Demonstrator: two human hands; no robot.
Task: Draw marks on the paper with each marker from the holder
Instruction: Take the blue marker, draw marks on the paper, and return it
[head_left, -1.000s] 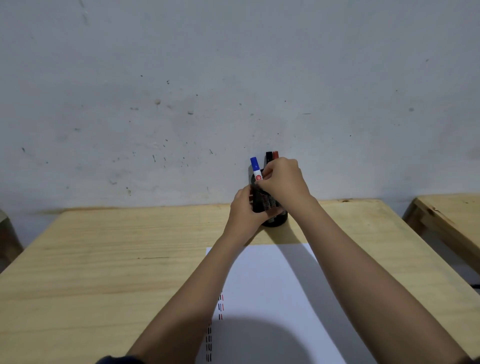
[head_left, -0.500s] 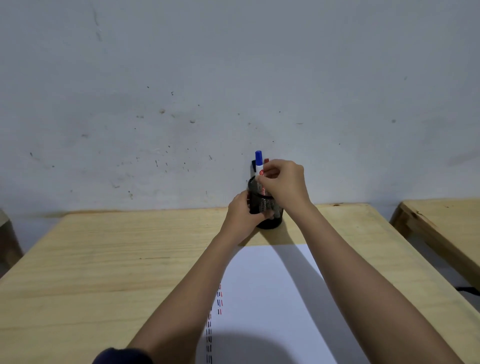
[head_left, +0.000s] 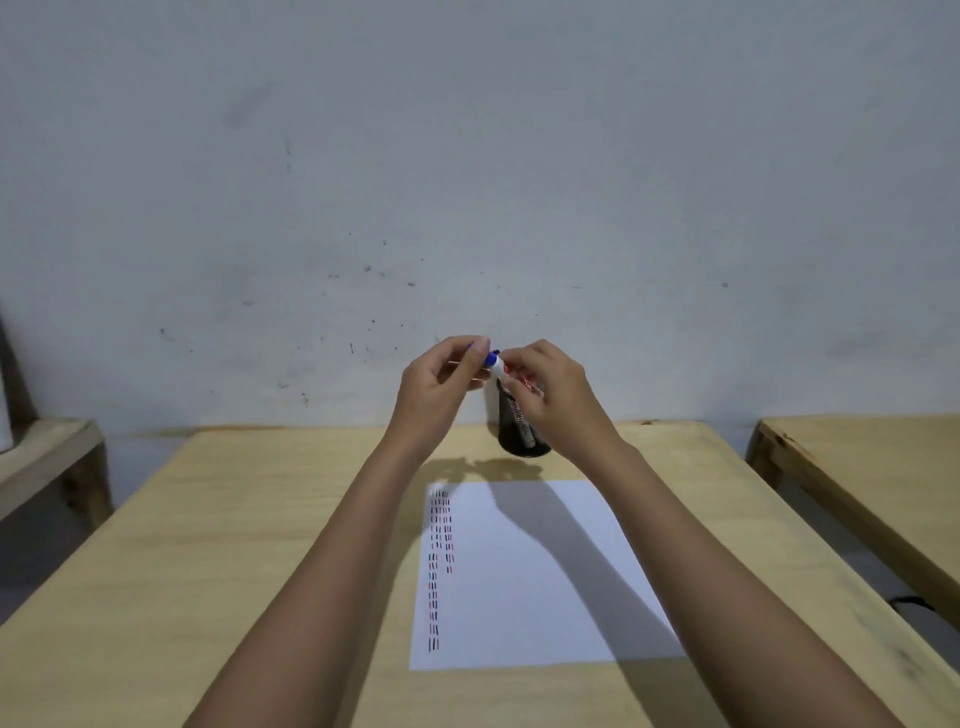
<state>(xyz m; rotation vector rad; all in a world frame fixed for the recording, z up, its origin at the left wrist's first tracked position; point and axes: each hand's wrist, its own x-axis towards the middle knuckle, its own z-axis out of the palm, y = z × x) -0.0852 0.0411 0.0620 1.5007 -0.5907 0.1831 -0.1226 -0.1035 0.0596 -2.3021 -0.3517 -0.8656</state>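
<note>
Both hands (head_left: 498, 384) now off holder (head_left: 522, 439).

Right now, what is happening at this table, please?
A person sits at a wooden table and holds a blue-capped marker in both hands above it. The left hand pinches the cap end, and the right hand grips the barrel, as if to pull the cap off. Behind the hands stands a black mesh holder near the wall. A white paper lies in front, with columns of short black, red and blue dashes along its left side.
</note>
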